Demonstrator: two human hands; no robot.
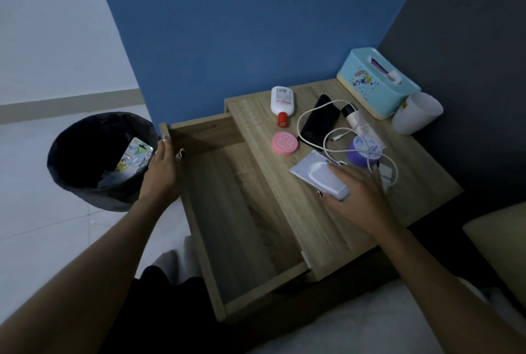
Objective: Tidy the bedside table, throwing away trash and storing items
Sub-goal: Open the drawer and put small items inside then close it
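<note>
Bedside table [412, 183] against blue wall [242, 26]; left hand [163, 165] grips drawer [242, 211], right hand [361, 194] holds wipes pack [316, 171].

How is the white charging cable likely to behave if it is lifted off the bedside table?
The white cable probably goes limp, since it lies in loose loops. It crosses the black device and the purple jar, so it may snag or drag them. It looks thin, so likely light.
</note>
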